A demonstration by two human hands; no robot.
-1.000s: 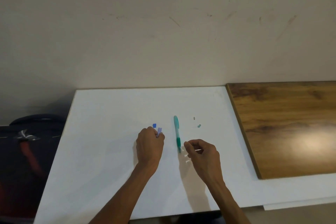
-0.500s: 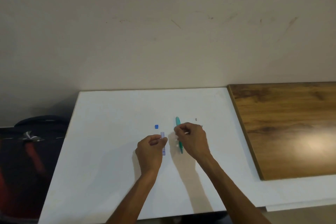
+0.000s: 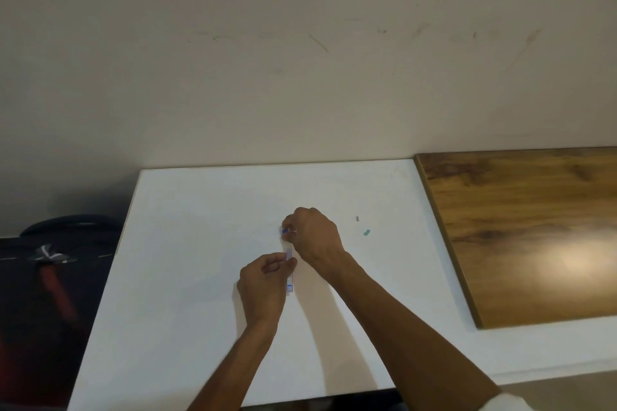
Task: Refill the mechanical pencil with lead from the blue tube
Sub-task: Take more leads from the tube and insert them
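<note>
On white table point(image 3: 187, 277): left hand point(image 3: 263, 287) pinches blue tube point(image 3: 289, 277). Right hand point(image 3: 314, 237), just beyond, fingers closed on small blue cap point(image 3: 284, 231). Tiny green bit point(image 3: 366, 232) at right.

Scuffed beige wall point(image 3: 300, 60) across upper frame, white table point(image 3: 200, 277) below, wooden board point(image 3: 534, 227) at right, dark bag point(image 3: 43, 277) lower left

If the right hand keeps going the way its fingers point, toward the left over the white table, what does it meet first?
Nothing beyond the small blue cap already at the right hand's fingertips; past it the white table looks bare to its left edge, though height is unclear.
</note>
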